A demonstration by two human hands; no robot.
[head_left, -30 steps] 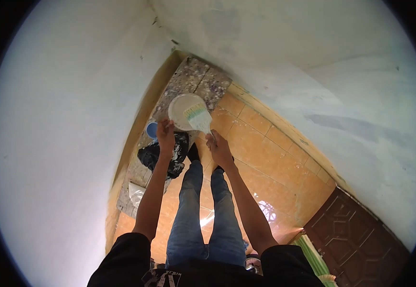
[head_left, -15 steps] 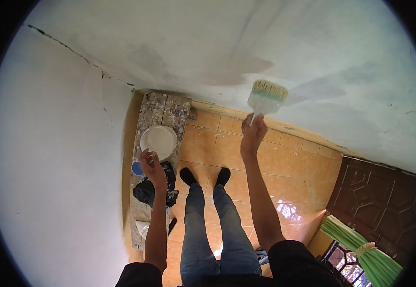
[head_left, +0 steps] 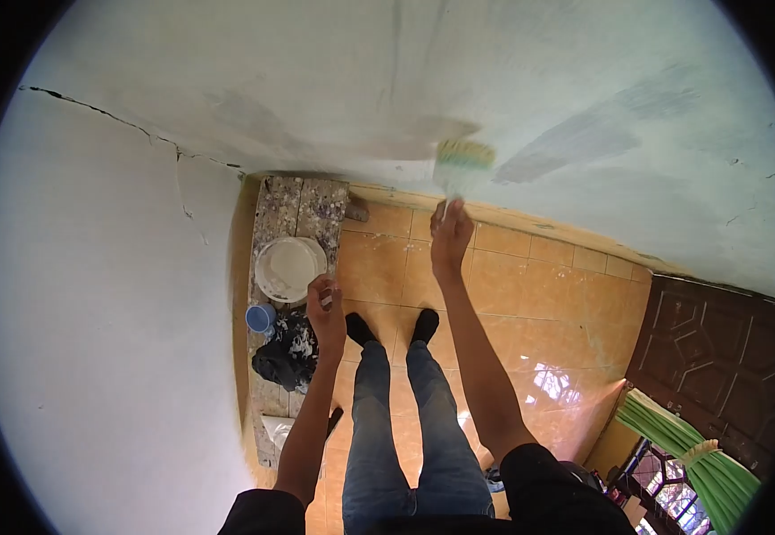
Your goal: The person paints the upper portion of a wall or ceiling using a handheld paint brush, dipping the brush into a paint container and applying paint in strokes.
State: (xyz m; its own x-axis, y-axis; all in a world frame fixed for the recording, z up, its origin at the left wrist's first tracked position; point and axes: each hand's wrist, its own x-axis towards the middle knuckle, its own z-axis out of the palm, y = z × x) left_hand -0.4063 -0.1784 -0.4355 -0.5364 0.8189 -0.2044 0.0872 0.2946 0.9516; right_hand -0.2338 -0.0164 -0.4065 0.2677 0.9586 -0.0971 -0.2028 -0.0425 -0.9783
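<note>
My right hand (head_left: 452, 239) grips the handle of a wide paintbrush (head_left: 464, 168) with pale bristles, held up and blurred by motion in front of the wall (head_left: 566, 80). Behind the bristles the wall carries darker, damp-looking patches. My left hand (head_left: 326, 312) is raised beside the rim of a round whitish tub (head_left: 265, 278), its fingers curled in. Something small and pale shows between those fingers; I cannot tell what it is. Inside the tub is a pale liquid (head_left: 291, 267).
The tub stands on a paint-spattered wooden bench (head_left: 276, 201), along with a blue cup (head_left: 260, 316) and a black plastic bag (head_left: 280, 361). A crack (head_left: 93, 109) runs across the wall at left. Orange tiles (head_left: 503, 294) cover the floor. A dark carved panel (head_left: 717, 348) and green curtain (head_left: 700, 455) are at right.
My right hand and the paintbrush have shifted left across the wall. My left hand has moved right, from over the tub's near edge to beside it. The view has turned slightly.
</note>
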